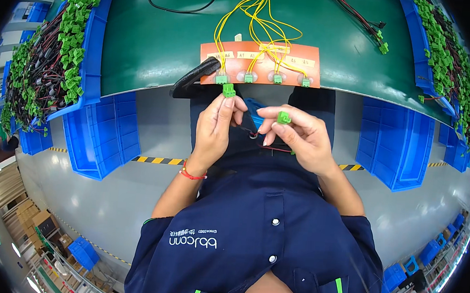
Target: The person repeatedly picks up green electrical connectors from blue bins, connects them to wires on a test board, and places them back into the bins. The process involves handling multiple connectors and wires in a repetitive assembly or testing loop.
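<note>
Between thumb and fingers, my left hand (217, 124) pinches a green connector plug (229, 90). It is close below the leftmost green socket (222, 80) on an orange board (257, 48); whether they touch I cannot tell. My right hand (304, 135) grips a second green plug (284, 118) between thumb and forefinger, lower and to the right. Thin red and dark wires (272, 148) hang under the hands, partly hidden by the fingers. Several sockets with yellow wires (265, 23) sit along the board's near edge. A black padded handle-like piece (197, 76) lies over the board's left end.
Blue bins heaped with green plugs and wires stand left (93, 44) and right (416, 45) on the green table (160, 43). More blue crates (102, 137) are below. A wired plug bundle (371, 31) lies at the back right, a black cable (182, 11) at the back left.
</note>
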Action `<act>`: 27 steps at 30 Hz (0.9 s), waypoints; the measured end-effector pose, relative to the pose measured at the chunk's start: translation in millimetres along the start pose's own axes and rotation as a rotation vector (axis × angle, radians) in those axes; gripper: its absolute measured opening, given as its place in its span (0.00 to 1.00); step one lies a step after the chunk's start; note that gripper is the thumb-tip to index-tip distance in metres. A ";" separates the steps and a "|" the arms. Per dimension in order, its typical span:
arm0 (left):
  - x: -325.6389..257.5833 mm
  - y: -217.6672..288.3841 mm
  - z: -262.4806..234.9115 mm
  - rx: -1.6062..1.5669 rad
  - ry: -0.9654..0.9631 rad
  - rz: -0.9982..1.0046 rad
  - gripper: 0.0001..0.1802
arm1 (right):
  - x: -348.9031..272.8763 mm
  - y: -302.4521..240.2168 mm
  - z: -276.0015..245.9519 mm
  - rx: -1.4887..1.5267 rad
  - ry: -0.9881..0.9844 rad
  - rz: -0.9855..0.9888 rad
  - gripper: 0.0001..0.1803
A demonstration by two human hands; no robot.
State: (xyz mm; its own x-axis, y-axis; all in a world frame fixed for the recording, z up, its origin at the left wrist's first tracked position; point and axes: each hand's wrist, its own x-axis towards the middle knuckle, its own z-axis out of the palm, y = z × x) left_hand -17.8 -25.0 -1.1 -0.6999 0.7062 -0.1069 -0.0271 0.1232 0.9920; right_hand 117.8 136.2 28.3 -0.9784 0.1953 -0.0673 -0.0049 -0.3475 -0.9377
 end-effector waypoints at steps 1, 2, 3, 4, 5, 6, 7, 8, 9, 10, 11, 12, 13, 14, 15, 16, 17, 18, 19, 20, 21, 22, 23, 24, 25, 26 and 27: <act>0.1 -1.3 -1.3 -0.111 -0.016 -0.034 0.20 | 1.2 0.2 0.0 0.095 0.012 0.031 0.16; 0.7 -3.2 -3.0 -0.223 -0.031 -0.067 0.20 | 3.0 0.3 0.9 0.086 0.021 -0.016 0.19; 0.6 -4.0 -4.4 -0.333 -0.045 -0.101 0.21 | 3.8 0.4 1.1 0.134 0.028 -0.016 0.18; 0.1 -3.7 -4.4 -0.410 -0.046 -0.110 0.21 | 4.2 0.5 1.2 0.182 0.035 -0.016 0.18; -0.3 -3.0 -3.3 -0.486 -0.047 -0.119 0.21 | 4.9 0.8 1.5 0.230 0.042 -0.016 0.17; -0.3 -2.7 -1.9 -0.565 -0.050 -0.127 0.21 | 5.6 4.1 1.1 0.272 0.069 -0.029 0.16; -0.2 -1.2 -1.2 -0.579 -0.045 -0.135 0.20 | 6.4 6.4 1.3 0.276 0.092 -0.051 0.16; -0.2 1.2 -0.7 -0.592 -0.039 -0.144 0.20 | 7.3 8.3 2.2 0.280 0.115 -0.073 0.15; -0.9 2.0 -0.6 -0.605 -0.032 -0.155 0.20 | 7.9 10.6 3.5 0.285 0.138 -0.093 0.15; -1.2 1.3 -1.6 -0.581 -0.034 -0.144 0.19 | 7.6 12.8 6.8 0.097 0.189 -0.140 0.15; -1.2 0.6 -3.5 -0.557 -0.036 -0.133 0.19 | 6.6 15.0 11.4 -0.093 0.238 -0.185 0.15; -0.5 -0.1 -5.1 -0.534 -0.039 -0.121 0.19 | 5.8 17.6 13.6 -0.283 0.286 -0.231 0.15; 0.7 1.0 -6.2 -0.474 -0.027 -0.111 0.19 | 5.0 22.9 13.2 -0.451 0.278 -0.323 0.13; 2.3 3.5 -7.3 -0.414 -0.014 -0.101 0.19 | 6.2 24.3 14.5 -0.486 0.269 -0.341 0.13; 3.7 5.0 -8.4 -0.355 -0.002 -0.091 0.19 | 8.8 24.6 16.7 -0.521 0.261 -0.358 0.12; 4.5 4.2 -10.0 -0.350 -0.013 -0.083 0.20 | 11.1 26.4 17.2 -0.472 0.262 -0.300 0.12; 5.1 2.7 -11.6 -0.344 -0.023 -0.076 0.20 | 13.7 29.3 17.0 -0.423 0.263 -0.242 0.11; 5.8 0.5 -12.7 -0.339 -0.033 -0.066 0.21 | 17.2 31.6 16.8 -0.375 0.263 -0.185 0.11; 6.7 -2.2 -12.8 -0.373 -0.027 -0.062 0.21 | 21.7 32.2 17.5 -0.287 0.254 -0.136 0.10; 7.7 -5.2 -12.3 -0.406 -0.021 -0.058 0.20 | 26.9 32.2 18.5 -0.199 0.244 -0.087 0.10; 8.7 -6.7 -11.5 -0.440 -0.017 -0.054 0.20 | 31.6 32.4 18.3 -0.111 0.237 -0.039 0.10; 9.1 -6.7 -10.3 -0.459 0.018 -0.067 0.19 | 35.2 37.2 16.6 -0.101 0.206 -0.044 0.11; 9.3 -6.3 -8.8 -0.477 0.053 -0.080 0.18 | 38.7 37.8 16.8 -0.026 0.191 -0.001 0.11; 9.8 -6.2 -8.1 -0.495 0.089 -0.092 0.17 | 42.5 38.2 17.8 0.047 0.175 0.042 0.12; 10.0 -8.5 -9.9 -0.473 0.092 -0.110 0.16 | 46.2 38.5 19.4 0.121 0.160 0.085 0.12; 9.9 -13.3 -13.8 -0.450 0.093 -0.128 0.15 | 50.0 38.4 21.6 0.174 0.163 0.107 0.13; 10.0 -18.1 -18.4 -0.428 0.095 -0.146 0.15 | 50.8 38.6 22.6 0.202 0.164 0.110 0.13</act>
State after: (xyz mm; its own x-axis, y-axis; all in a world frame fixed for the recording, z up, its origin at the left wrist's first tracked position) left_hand -37.5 -33.0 -18.8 -0.7286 0.6332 -0.2610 -0.4090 -0.0966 0.9074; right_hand 63.3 112.0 -3.6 -0.9290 0.2860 -0.2347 0.0427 -0.5472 -0.8359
